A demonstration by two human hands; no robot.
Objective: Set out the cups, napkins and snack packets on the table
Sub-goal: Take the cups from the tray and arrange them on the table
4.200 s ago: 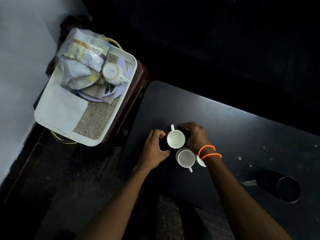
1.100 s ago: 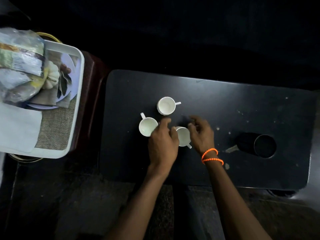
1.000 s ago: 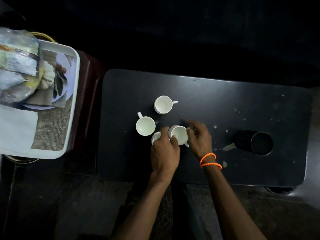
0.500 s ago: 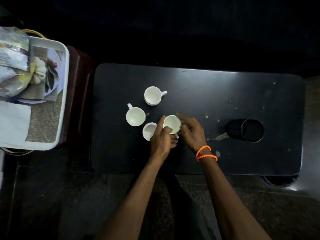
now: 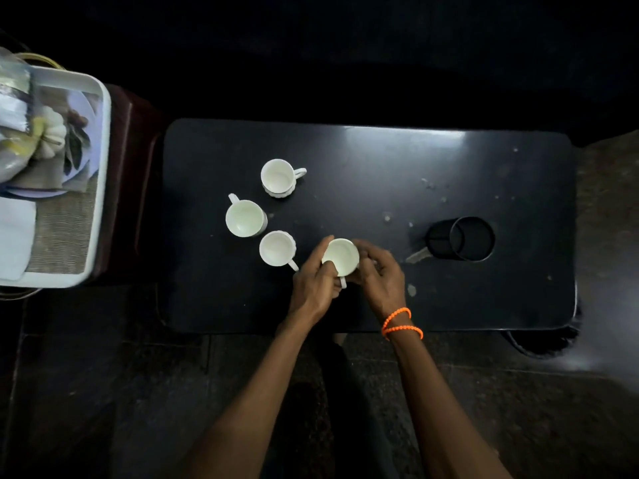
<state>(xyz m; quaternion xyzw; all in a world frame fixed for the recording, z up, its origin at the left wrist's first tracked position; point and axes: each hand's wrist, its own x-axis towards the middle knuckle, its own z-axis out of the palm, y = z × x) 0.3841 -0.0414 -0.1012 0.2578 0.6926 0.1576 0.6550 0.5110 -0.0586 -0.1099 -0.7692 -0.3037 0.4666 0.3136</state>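
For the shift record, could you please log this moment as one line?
hands: left and right both hold fourth cup | table: three cups set | tray: packets, napkins not yet out

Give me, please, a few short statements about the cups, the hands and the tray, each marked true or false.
1. Four white cups stand on the black table. True.
2. Both hands hold the cup nearest the person. True: the left hand and the right hand close around it.
3. The snack packets lie on the table. False: they are in the white tray beside it.
4. The far cup lies tipped over. False: it stands upright, mouth up.
5. The orange bracelets are on the left wrist. False: the right.
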